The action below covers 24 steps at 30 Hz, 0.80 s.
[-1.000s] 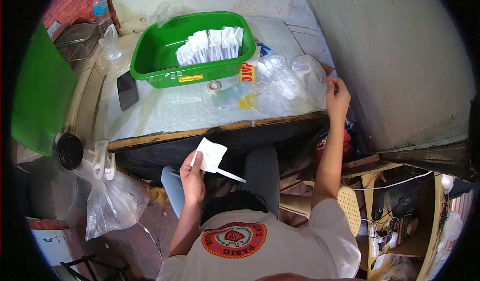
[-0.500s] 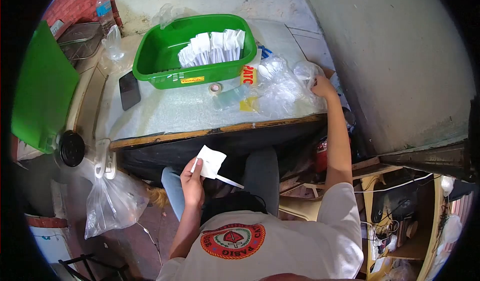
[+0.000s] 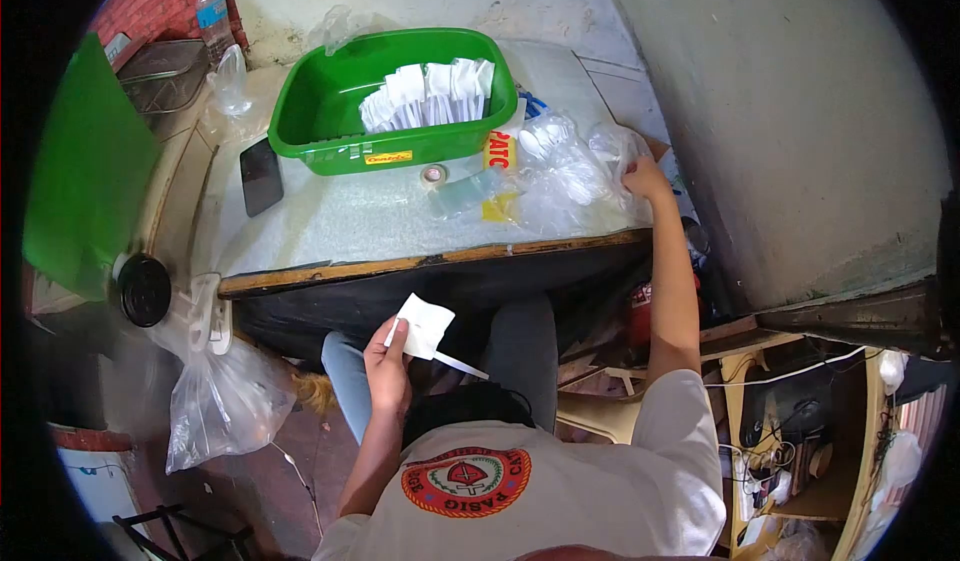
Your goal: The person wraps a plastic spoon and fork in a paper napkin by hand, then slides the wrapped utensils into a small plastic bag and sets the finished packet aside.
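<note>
Held between the thumb and fingers of my left hand (image 3: pixel 388 361) is a folded white paper napkin (image 3: pixel 425 325), above my lap. A thin white plastic utensil handle (image 3: pixel 461 365) sticks out of its lower edge; the utensil's other end is hidden. My right hand (image 3: pixel 648 179) reaches across the table to a clear plastic bag (image 3: pixel 615 146), fingers closed on its side and partly hidden by it. Beside that bag lie white plastic spoons (image 3: pixel 545 139) in clear wrapping. Several napkin-wrapped utensils (image 3: pixel 430 91) stand in a row in the green basin (image 3: pixel 330 161).
A tape roll (image 3: pixel 433 175) and a phone (image 3: pixel 262 178) lie on the table (image 3: pixel 330 226). A water bottle (image 3: pixel 213 16) stands at the back left. A clear bag (image 3: pixel 225 411) hangs off the table's left corner. A grey wall panel (image 3: pixel 800 141) rises on the right.
My right hand has shifted very slightly at the plastic bag. My left hand still grips the napkin in nearly the same place. The view has moved a little.
</note>
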Tool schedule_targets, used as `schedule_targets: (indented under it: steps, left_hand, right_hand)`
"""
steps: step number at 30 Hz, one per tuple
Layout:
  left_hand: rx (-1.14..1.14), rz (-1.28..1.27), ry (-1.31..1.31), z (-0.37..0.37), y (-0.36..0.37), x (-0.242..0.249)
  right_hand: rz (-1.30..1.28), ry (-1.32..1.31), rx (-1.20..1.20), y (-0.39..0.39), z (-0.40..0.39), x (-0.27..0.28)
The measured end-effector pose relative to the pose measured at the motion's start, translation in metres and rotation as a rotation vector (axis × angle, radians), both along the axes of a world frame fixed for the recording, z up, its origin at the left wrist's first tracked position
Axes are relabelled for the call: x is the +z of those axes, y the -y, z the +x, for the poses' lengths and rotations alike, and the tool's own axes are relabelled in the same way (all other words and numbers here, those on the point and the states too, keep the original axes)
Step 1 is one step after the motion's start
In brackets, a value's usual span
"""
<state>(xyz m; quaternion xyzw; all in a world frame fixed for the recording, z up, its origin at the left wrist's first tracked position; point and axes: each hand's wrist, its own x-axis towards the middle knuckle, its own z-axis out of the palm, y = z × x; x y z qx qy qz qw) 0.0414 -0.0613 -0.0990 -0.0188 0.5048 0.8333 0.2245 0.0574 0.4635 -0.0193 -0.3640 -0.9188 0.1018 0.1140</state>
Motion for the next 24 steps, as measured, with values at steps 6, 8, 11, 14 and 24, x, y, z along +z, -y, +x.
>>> schedule_targets:
  steps: [6, 8, 11, 14, 24]
  left_hand:
    - [0.001, 0.013, -0.001, -0.001, 0.001, -0.003]
    - [-0.004, 0.007, -0.003, -0.001, 0.0, -0.003]
    - [-0.004, -0.004, -0.004, 0.001, 0.0, -0.002]
    - [-0.01, 0.003, -0.004, 0.0, 0.0, -0.004]
    - [-0.003, 0.029, 0.003, -0.001, 0.003, -0.007]
  right_hand:
    - [0.009, 0.179, -0.108, 0.007, 0.003, 0.01]
    - [-0.033, 0.247, -0.088, 0.008, 0.004, 0.01]
    - [0.022, 0.201, -0.112, 0.022, 0.004, 0.012]
    - [0.075, 0.176, -0.069, 0.02, 0.002, 0.005]
    - [0.038, 0.016, -0.098, 0.03, 0.01, 0.019]
